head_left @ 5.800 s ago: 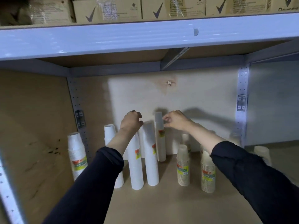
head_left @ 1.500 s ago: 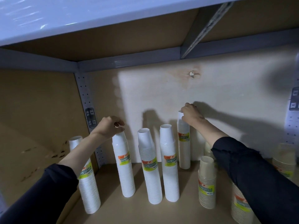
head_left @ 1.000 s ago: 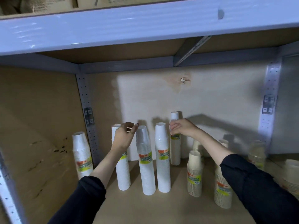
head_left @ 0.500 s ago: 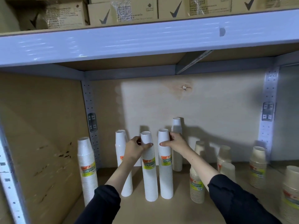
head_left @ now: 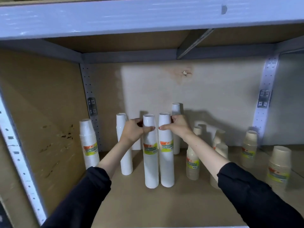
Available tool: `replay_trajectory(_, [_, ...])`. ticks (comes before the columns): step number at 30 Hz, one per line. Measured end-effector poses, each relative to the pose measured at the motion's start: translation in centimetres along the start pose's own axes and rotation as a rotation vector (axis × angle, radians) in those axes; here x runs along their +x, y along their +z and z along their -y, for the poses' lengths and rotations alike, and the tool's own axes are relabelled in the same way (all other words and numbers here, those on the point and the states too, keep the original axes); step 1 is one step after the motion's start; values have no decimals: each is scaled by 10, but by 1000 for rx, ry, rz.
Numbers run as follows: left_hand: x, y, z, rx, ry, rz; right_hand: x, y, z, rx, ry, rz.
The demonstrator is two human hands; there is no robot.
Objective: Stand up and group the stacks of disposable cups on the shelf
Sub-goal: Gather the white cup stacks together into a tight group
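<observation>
Two tall white cup stacks stand side by side at the shelf's middle. My left hand (head_left: 133, 130) grips the left one (head_left: 150, 168) near its top. My right hand (head_left: 176, 126) wraps the right one (head_left: 167, 167) near its top. Another tall white stack (head_left: 125, 162) stands just left, partly behind my left forearm. A shorter white stack (head_left: 89, 145) stands at the far left by the upright. A further white stack (head_left: 176, 109) rises behind my right hand. Beige cup stacks stand to the right: one (head_left: 192, 163) under my right forearm, one (head_left: 249, 148) farther back, one (head_left: 278, 167) at the far right.
The shelf board (head_left: 148, 206) is brown, with bare surface in front of the stacks. A grey-blue beam (head_left: 148, 15) of the upper shelf runs overhead. Perforated metal uprights (head_left: 89, 96) stand at the back corners. The left side panel (head_left: 41, 120) is close to the far-left stack.
Both hands have closed around the tops of the two middle white stacks, which now stand nearer the shelf's front, tight together. The camera has tilted slightly down.
</observation>
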State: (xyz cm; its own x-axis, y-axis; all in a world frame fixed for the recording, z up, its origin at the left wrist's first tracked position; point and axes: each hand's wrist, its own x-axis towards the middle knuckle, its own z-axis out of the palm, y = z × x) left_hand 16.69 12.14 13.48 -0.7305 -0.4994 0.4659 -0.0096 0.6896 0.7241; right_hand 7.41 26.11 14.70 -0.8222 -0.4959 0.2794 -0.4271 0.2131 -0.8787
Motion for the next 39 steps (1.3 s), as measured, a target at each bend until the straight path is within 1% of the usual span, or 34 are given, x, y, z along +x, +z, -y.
replay_trajectory(13, [-16, -14, 1, -49, -66, 81, -14, 21, -3, -33, 58, -141])
replay_trajectory(19, [-14, -12, 9, -41, -62, 98, -18, 33, -10, -90, 26, -231])
replay_trajectory(28, [-12, -17, 13, -12, -33, 147, -17, 35, -9, -83, 52, -168])
replay_trajectory(33, [-9, -21, 9, -9, -35, 159, -14, 32, -9, -54, 39, -162])
replay_trajectory(39, [-4, -33, 7, 34, -47, 158, -7, 19, 8, -99, -61, -235])
